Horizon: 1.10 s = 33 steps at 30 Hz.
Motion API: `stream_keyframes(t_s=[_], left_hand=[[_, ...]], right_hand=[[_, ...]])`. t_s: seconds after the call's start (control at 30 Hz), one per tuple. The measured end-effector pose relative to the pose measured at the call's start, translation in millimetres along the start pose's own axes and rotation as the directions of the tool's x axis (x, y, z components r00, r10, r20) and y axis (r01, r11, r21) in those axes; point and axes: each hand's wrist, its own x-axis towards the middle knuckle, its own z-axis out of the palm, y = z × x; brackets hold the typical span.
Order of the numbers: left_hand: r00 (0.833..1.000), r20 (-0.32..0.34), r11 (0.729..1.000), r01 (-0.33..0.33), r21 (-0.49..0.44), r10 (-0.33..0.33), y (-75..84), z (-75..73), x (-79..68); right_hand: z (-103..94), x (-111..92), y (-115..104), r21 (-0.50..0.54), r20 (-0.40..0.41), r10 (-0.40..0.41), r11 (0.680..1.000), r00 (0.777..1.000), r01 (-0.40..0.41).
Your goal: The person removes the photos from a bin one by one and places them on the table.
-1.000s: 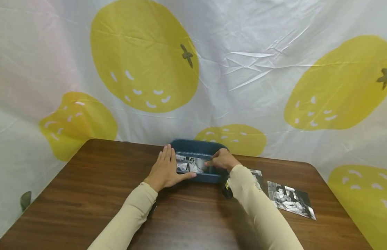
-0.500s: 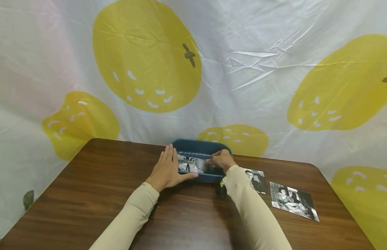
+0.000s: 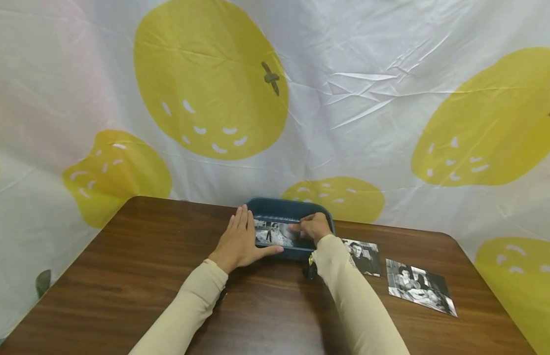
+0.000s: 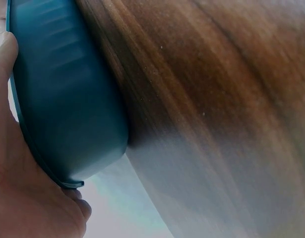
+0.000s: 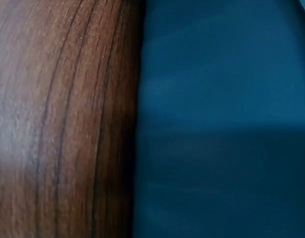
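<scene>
A blue plastic bin [image 3: 297, 253] stands near the table's back edge. Inside it lies a black-and-white photo [image 3: 272, 234], its right part covered by my right hand [image 3: 316, 228]. That hand reaches in over the front rim and pinches the photo near its right end; the thumb is hard to make out. My left hand [image 3: 239, 241] rests against the bin's left end, fingers straight and thumb laid along the front rim. In the left wrist view this hand [image 4: 28, 188] touches the rim of the bin [image 4: 68, 99]. Only the bin's outer wall [image 5: 226, 99] and wood show in the right wrist view.
To the right of the bin lie two more black-and-white photos on the brown wooden table [image 3: 137, 276]: a portrait [image 3: 362, 257] partly behind the right forearm, and a wider scene [image 3: 420, 287]. A white curtain [image 3: 328, 128] with yellow fruit prints hangs behind.
The head view has shifted slightly. My right forearm has swung a little left, uncovering more of the portrait photo. My left hand keeps its place on the bin.
</scene>
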Motion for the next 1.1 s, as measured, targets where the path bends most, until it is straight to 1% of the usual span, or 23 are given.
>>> stream_keyframes(t_s=[0.23,0.37,0.43,0.5,0.57,0.63,0.73,0.93,1.03,1.1], left_hand=[[1.000,-0.001,1.000,-0.006,0.008,0.006,3.3,-2.4,-1.8],[1.000,-0.008,1.000,-0.014,0.003,0.014,2.9,-2.2,-0.9],[1.000,-0.008,1.000,-0.014,0.000,0.014,2.3,-1.8,0.1],[1.000,-0.006,1.000,-0.012,-0.002,0.012,2.2,-2.1,0.1],[1.000,-0.004,1.000,-0.011,-0.006,0.011,1.8,-1.9,0.2],[1.000,-0.002,1.000,-0.009,-0.012,0.009,1.1,-1.4,0.5],[1.000,-0.006,1.000,-0.012,-0.017,0.012,0.3,-1.0,1.4],[1.000,-0.012,1.000,-0.013,-0.010,0.013,-1.0,-0.2,5.0],[1.000,-0.010,1.000,-0.013,-0.008,0.013,-1.4,-0.4,5.6],[1.000,-0.007,1.000,-0.014,-0.004,0.014,-1.8,-0.6,6.1]], right_hand=[[0.8,1.4,3.5,-0.059,-0.007,-0.049,0.997,0.999,0.049],[0.2,0.4,2.2,-0.098,-0.034,-0.079,0.992,0.996,0.075],[-0.6,-0.4,1.2,-0.142,-0.054,-0.105,0.985,0.993,0.096],[-1.5,-0.9,-0.3,-0.194,-0.074,-0.132,0.974,0.989,0.115],[-2.7,-1.8,-1.9,-0.263,-0.092,-0.170,0.955,0.981,0.140],[-3.6,-2.3,-3.8,-0.333,-0.110,-0.207,0.929,0.972,0.160],[-5.2,-3.3,-7.1,-0.407,-0.125,-0.245,0.896,0.961,0.176],[-11.3,-1.3,-9.5,-0.452,-0.122,-0.317,0.861,0.941,0.232],[-16.9,-1.7,-11.2,-0.438,-0.097,-0.343,0.858,0.934,0.269],[-21.4,-3.0,-13.0,-0.404,-0.078,-0.345,0.869,0.935,0.287]])
